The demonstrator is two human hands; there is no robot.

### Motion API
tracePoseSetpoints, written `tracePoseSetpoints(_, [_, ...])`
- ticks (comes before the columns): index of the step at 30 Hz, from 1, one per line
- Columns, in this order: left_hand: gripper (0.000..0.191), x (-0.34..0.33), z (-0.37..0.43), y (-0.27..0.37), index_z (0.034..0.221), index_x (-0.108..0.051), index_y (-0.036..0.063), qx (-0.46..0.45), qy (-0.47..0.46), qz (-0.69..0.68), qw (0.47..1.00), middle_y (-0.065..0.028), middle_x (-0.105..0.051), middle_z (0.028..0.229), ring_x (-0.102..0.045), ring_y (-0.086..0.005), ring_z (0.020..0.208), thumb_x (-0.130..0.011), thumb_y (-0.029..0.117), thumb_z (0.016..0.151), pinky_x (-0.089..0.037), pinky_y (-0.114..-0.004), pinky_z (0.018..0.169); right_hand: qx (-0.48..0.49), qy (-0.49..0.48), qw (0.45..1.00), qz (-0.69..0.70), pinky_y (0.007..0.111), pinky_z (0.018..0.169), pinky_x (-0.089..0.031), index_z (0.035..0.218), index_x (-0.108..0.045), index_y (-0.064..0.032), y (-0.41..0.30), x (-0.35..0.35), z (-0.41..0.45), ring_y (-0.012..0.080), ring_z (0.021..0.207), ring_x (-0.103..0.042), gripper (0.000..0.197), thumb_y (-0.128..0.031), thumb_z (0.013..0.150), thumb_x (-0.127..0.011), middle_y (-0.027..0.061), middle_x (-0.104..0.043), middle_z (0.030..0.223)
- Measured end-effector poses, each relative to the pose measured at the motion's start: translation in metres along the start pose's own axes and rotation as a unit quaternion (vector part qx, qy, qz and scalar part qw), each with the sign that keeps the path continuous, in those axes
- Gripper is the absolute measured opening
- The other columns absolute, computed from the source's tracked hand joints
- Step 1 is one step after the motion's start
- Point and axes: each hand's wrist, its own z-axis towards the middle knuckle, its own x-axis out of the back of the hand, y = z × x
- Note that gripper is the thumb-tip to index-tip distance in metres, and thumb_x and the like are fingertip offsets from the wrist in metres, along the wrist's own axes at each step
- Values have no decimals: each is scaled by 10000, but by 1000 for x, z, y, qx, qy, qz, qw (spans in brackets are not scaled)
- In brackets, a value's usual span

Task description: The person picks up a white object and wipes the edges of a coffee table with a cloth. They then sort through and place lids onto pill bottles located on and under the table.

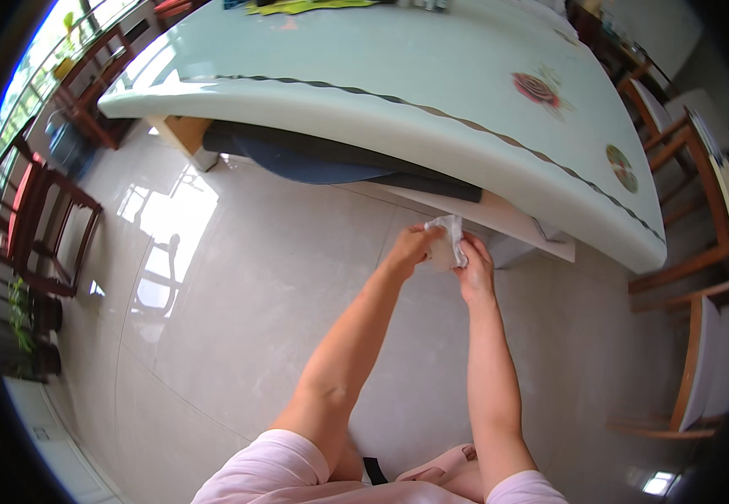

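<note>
Both my hands are out in front of me, just short of the near edge of a pale glossy coffee table (402, 138). Between them is a crumpled white tissue or thin cloth (454, 236). My left hand (416, 246) pinches its left side, the thumb lying over it. My right hand (476, 264) grips the right side with the fingers curled behind. A beige patch shows at the lower middle of the white piece; whether it is another thing or a fold, I cannot tell. Below the hands lies the tiled floor (289, 271).
A dark rolled mat (320, 160) rests on the shelf under the tabletop. Wooden chairs (704, 208) stand at the right, and a red-cushioned chair (49, 220) at the left. Beyond it is a blue water jug (68, 148). Potted plants (21, 315) line the left side.
</note>
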Motion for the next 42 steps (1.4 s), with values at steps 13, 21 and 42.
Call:
tracePoseSetpoints(13, [312,6,-5,9,977,-581,-10,-10,62,16,998,-94,-609,853,-594,-174,707,-635,223,776,-488,-290,590,181,25,881,-436,299,903,-401,1164,-467,12,-16,-47,-6,195,1077,-499,352,-108,844,-551,124,-518,1167])
tracePoseSetpoints(21, [454,-71,-32,20,1125,-530,-12,49,-86,178,979,-121,-590,987,-559,-192,931,-616,289,796,-470,-329,759,-92,-4,993,-72,256,757,-444,1174,-474,-61,-65,54,-44,108,915,-539,341,-144,852,-552,28,-563,1038])
tracePoseSetpoints(42, [296,-336,-81,114,1087,-572,14,-548,-170,584,574,-167,-557,1113,-520,-324,1044,-521,190,855,-397,-380,890,284,295,851,-327,327,598,-450,826,-581,-25,-141,180,-14,242,668,-606,86,-108,820,-561,111,-601,678])
